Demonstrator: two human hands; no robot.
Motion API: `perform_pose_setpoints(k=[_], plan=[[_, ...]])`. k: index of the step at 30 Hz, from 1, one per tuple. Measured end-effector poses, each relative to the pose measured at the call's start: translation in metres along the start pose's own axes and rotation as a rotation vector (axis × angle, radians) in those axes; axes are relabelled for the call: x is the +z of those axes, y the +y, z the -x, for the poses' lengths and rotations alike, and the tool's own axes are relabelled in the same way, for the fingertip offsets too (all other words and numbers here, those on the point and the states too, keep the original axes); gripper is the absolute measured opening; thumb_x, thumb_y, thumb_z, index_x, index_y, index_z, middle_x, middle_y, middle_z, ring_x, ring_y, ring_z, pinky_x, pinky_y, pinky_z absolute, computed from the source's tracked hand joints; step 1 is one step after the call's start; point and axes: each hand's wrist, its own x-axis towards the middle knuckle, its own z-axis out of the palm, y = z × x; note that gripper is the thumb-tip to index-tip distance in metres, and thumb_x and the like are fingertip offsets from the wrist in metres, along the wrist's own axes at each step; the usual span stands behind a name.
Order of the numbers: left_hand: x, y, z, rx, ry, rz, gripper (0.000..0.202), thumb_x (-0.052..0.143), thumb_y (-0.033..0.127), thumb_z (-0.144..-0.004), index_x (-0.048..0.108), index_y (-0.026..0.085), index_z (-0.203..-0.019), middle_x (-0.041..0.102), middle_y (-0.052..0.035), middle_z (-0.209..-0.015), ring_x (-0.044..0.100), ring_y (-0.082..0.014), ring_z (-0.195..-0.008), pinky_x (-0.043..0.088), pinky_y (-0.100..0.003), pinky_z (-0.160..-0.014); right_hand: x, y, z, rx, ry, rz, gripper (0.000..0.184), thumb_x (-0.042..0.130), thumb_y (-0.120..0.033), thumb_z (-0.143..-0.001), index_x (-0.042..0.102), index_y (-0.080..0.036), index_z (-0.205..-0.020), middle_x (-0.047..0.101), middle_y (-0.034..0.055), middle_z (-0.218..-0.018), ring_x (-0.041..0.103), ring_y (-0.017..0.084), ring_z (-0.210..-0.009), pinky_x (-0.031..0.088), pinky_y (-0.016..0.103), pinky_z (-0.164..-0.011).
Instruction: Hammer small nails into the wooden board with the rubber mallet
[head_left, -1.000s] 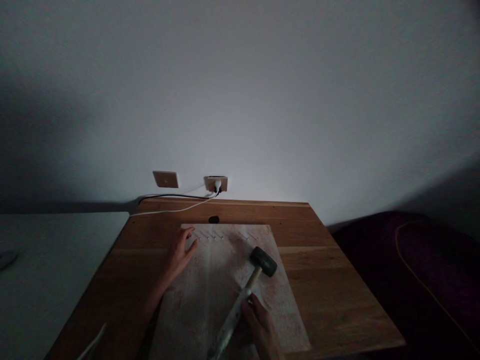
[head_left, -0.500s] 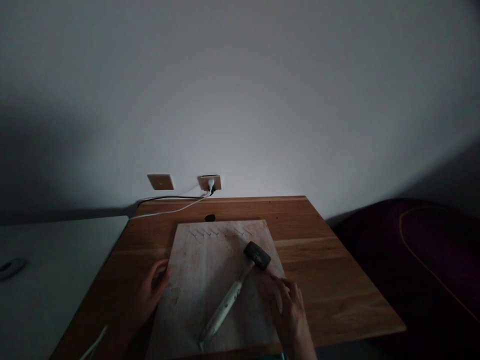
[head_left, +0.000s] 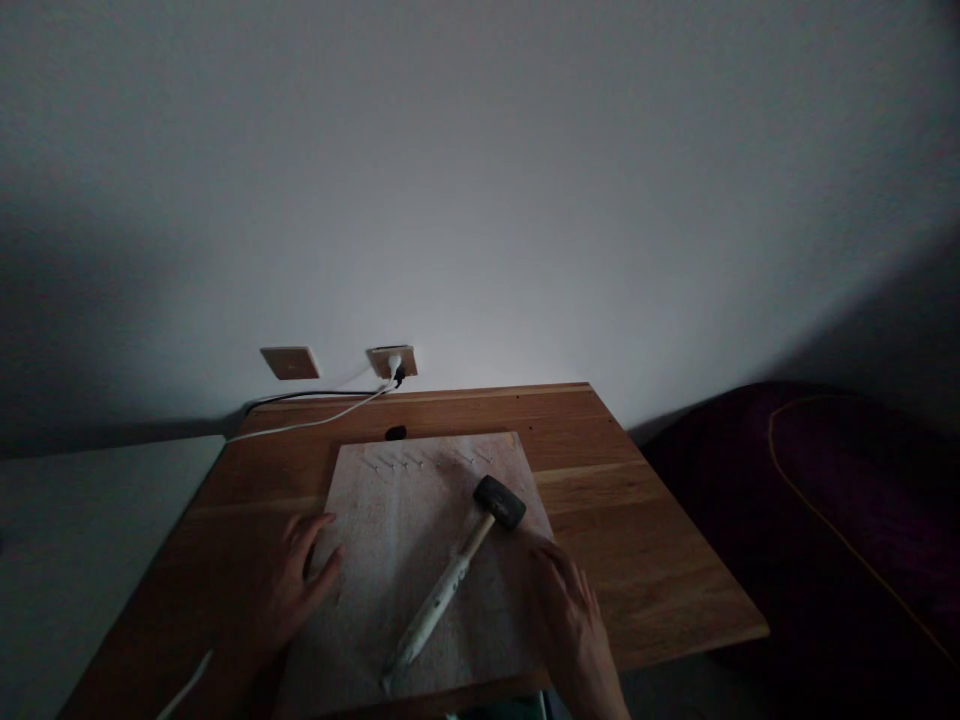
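A pale wooden board (head_left: 360, 560) lies on the brown wooden table. A mallet rests diagonally across it, with a dark block head (head_left: 499, 502) at the upper right and a white-smeared handle (head_left: 435, 610) pointing down left. Several thin nails (head_left: 406, 464) stand in a row near the board's far edge. My left hand (head_left: 296, 580) is at the board's left edge, thumb and fingers spread apart. At the right edge my right hand (head_left: 574, 610) lies with its fingers extended over the board's side; its fingertips are dim in shadow. Neither hand touches the mallet.
The table (head_left: 645, 540) stands against a grey wall. A wall socket (head_left: 393, 362) holds a white plug and a black one, whose cables run left. A blank wall plate (head_left: 290, 363) is beside it. White furniture (head_left: 90, 540) adjoins on the left; a dark purple rounded thing (head_left: 750, 480) is at right.
The view has turned slightly right. The board, with the mallet on it, sits a little further right on the table. My left thumb and fingers have spread wider.
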Motion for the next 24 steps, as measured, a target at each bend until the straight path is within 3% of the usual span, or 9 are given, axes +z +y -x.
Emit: perform_pose_setpoints(k=[3, 8, 14, 19, 24], plan=[[0.01, 0.022, -0.006, 0.045, -0.056, 0.013, 0.037, 0.055, 0.049, -0.096, 0.066, 0.027, -0.123, 0.069, -0.0087, -0.118, 0.073, -0.0269, -0.097, 0.063, -0.043, -0.085, -0.011, 0.022, 0.001, 0.054, -0.005, 0.038, 0.039, 0.043, -0.021, -0.102, 0.052, -0.027, -0.139, 0.062, 0.0136, -0.136, 0.064, 0.031, -0.121, 0.058, 0.048, -0.092], [0.026, 0.073, -0.015, 0.238, -0.194, 0.108, 0.034, 0.058, 0.042, -0.097, 0.063, 0.027, -0.128, 0.065, -0.0092, -0.129, 0.072, -0.0255, -0.107, 0.062, -0.039, -0.091, -0.036, 0.065, 0.014, 0.198, 0.107, 0.179, 0.039, 0.041, -0.04, -0.104, 0.054, -0.026, -0.139, 0.061, 0.0159, -0.138, 0.063, 0.037, -0.123, 0.056, 0.053, -0.092], [0.055, 0.14, -0.017, 0.377, -0.412, 0.207, 0.036, 0.061, 0.042, -0.097, 0.061, 0.028, -0.131, 0.052, -0.0111, -0.15, 0.071, -0.0255, -0.109, 0.062, -0.041, -0.096, -0.072, 0.106, 0.041, 0.504, 0.236, 0.294, 0.049, 0.041, -0.059, -0.101, 0.061, -0.028, -0.134, 0.062, 0.0151, -0.14, 0.065, 0.042, -0.121, 0.057, 0.054, -0.085], [0.083, 0.187, -0.017, 0.4, -0.547, 0.321, 0.038, 0.064, 0.041, -0.094, 0.06, 0.026, -0.129, 0.038, -0.0151, -0.163, 0.072, -0.0288, -0.102, 0.062, -0.048, -0.095, -0.087, 0.121, 0.058, 0.649, 0.264, 0.265, 0.061, 0.042, -0.066, -0.096, 0.065, -0.019, -0.129, 0.064, 0.0219, -0.133, 0.065, 0.046, -0.119, 0.058, 0.057, -0.084], [0.097, 0.215, -0.015, 0.381, -0.643, 0.45, 0.04, 0.071, 0.036, -0.09, 0.063, 0.027, -0.128, 0.028, -0.0147, -0.17, 0.065, -0.0371, -0.125, 0.057, -0.051, -0.108, -0.081, 0.124, 0.067, 0.612, 0.333, 0.19, 0.059, 0.049, -0.063, -0.094, 0.065, -0.018, -0.129, 0.062, 0.0222, -0.135, 0.063, 0.044, -0.124, 0.057, 0.056, -0.091]])
